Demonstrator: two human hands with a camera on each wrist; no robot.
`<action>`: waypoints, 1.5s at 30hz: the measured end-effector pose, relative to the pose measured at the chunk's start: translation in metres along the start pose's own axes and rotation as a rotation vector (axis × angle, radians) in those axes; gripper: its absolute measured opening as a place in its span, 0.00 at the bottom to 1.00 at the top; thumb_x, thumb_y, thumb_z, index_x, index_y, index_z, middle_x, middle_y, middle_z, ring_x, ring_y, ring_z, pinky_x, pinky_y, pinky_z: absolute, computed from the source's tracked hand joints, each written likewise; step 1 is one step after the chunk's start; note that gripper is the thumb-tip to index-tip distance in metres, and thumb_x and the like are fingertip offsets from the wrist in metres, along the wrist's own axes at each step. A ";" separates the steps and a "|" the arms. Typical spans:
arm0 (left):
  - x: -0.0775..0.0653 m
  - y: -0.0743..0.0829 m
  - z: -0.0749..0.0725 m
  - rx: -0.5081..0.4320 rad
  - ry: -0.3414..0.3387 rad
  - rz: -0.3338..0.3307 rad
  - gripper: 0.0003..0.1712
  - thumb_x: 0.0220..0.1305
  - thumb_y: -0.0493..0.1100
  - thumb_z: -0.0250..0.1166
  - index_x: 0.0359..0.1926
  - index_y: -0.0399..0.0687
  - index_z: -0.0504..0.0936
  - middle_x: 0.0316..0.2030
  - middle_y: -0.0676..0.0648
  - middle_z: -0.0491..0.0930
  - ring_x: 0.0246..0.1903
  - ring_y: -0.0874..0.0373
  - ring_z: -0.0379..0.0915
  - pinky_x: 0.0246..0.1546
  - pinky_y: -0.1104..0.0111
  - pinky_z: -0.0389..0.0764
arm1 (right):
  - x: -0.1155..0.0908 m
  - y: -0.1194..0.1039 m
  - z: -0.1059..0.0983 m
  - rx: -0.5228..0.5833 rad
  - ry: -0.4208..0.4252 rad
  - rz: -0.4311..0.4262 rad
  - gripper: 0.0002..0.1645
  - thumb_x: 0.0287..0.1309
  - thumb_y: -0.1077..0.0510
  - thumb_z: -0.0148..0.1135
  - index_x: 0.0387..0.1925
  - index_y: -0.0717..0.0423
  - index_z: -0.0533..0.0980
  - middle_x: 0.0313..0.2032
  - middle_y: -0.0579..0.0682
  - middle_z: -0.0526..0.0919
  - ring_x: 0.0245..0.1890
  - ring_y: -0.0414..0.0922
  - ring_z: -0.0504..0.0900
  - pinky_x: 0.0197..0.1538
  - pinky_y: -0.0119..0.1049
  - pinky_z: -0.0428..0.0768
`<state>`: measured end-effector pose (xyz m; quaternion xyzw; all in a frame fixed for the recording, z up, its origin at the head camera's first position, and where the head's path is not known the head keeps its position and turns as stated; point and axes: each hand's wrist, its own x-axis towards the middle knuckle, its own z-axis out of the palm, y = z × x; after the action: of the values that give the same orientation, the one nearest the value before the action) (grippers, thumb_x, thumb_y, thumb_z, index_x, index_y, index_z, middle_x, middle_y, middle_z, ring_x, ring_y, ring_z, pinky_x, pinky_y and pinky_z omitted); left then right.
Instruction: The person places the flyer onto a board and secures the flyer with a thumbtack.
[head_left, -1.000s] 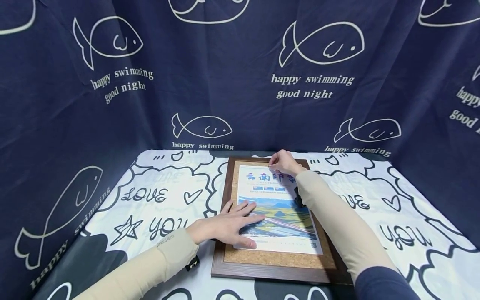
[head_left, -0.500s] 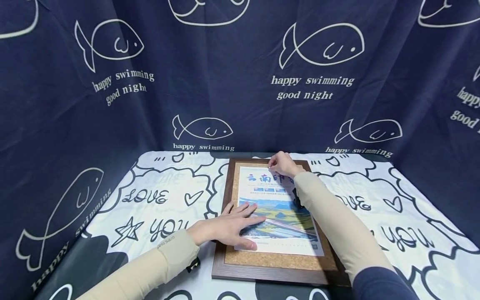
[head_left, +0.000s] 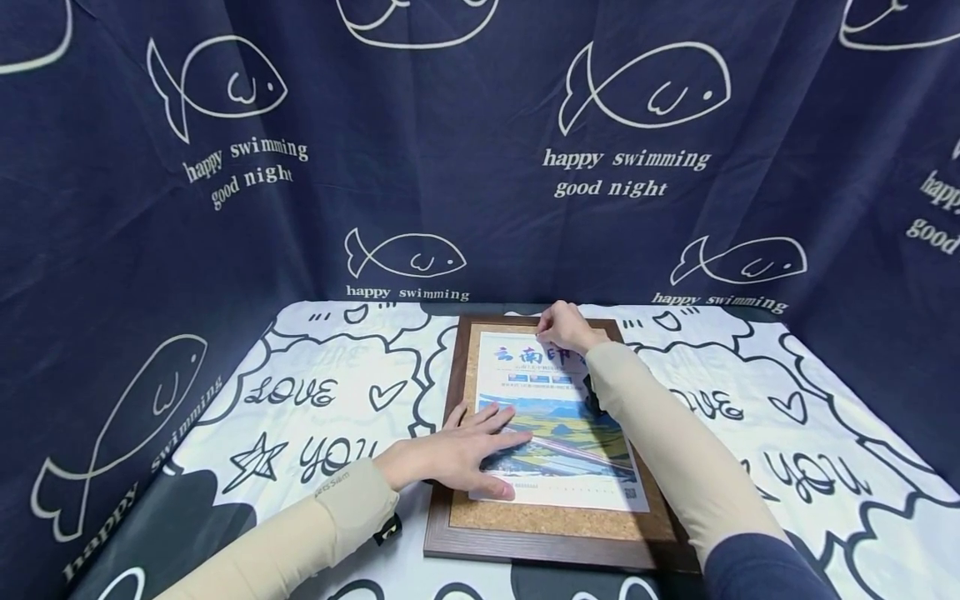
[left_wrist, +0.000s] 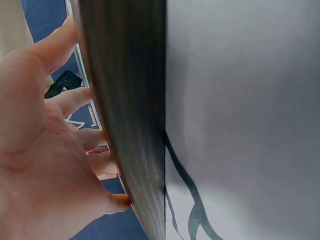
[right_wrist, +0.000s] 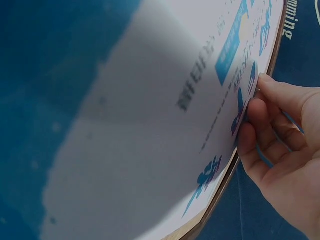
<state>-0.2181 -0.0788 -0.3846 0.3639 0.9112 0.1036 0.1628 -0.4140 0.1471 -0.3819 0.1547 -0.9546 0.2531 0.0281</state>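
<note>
A printed poster (head_left: 555,492) with a landscape picture and blue-purple characters lies on a cork board (head_left: 517,518) inside a brown wooden frame (head_left: 555,547). Spread over the poster's left edge, my left hand (head_left: 461,454) presses it down with straight fingers. At the poster's top edge my right hand (head_left: 567,327) pinches a tiny pin-like object between thumb and fingertips, which mostly hide it. The right wrist view shows the fingers of the right hand (right_wrist: 285,135) bent against the poster's top edge. In the left wrist view the left hand (left_wrist: 45,135) reaches over the frame's side.
The framed board rests on a white cloth (head_left: 315,433) with black lettering, hearts and stars. A dark blue curtain (head_left: 495,208) with fish drawings hangs behind and at both sides. My right forearm (head_left: 667,442) crosses over the frame's right side.
Hardly anything differs. The left hand stays flat on the poster, and the right hand keeps its pinch at the top edge; the view shifts very slightly.
</note>
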 end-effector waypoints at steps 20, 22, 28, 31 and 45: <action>0.000 0.001 -0.002 -0.004 0.013 0.010 0.44 0.59 0.70 0.59 0.74 0.71 0.54 0.77 0.50 0.41 0.77 0.50 0.32 0.72 0.41 0.33 | -0.004 0.001 -0.005 0.040 -0.014 0.021 0.05 0.57 0.65 0.66 0.35 0.63 0.84 0.34 0.59 0.86 0.26 0.44 0.76 0.28 0.31 0.72; 0.000 0.000 -0.002 -0.001 0.012 0.010 0.45 0.59 0.70 0.58 0.74 0.71 0.53 0.77 0.50 0.41 0.77 0.50 0.32 0.72 0.40 0.33 | -0.004 0.001 -0.003 0.036 -0.002 0.014 0.05 0.57 0.64 0.65 0.33 0.63 0.84 0.32 0.58 0.86 0.24 0.44 0.76 0.27 0.31 0.72; 0.000 -0.001 0.000 -0.003 0.007 0.008 0.44 0.60 0.70 0.58 0.74 0.72 0.53 0.77 0.50 0.40 0.77 0.50 0.31 0.72 0.41 0.33 | -0.003 0.001 0.002 -0.037 0.035 -0.031 0.05 0.57 0.64 0.64 0.28 0.61 0.85 0.30 0.56 0.87 0.27 0.45 0.79 0.33 0.35 0.76; 0.001 -0.001 0.001 -0.005 0.007 0.009 0.44 0.60 0.70 0.58 0.74 0.72 0.53 0.78 0.51 0.40 0.77 0.51 0.31 0.72 0.41 0.32 | -0.003 0.001 0.002 -0.048 0.033 -0.031 0.06 0.57 0.64 0.64 0.28 0.60 0.85 0.30 0.56 0.87 0.27 0.46 0.79 0.34 0.37 0.77; 0.000 -0.002 0.000 -0.006 0.010 0.017 0.44 0.60 0.70 0.58 0.74 0.72 0.53 0.78 0.50 0.40 0.77 0.50 0.32 0.72 0.41 0.33 | -0.001 -0.003 0.001 -0.061 0.020 -0.010 0.06 0.56 0.66 0.62 0.28 0.61 0.84 0.29 0.55 0.86 0.28 0.46 0.78 0.36 0.37 0.77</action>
<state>-0.2194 -0.0805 -0.3850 0.3708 0.9085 0.1093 0.1586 -0.4117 0.1441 -0.3816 0.1559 -0.9608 0.2252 0.0434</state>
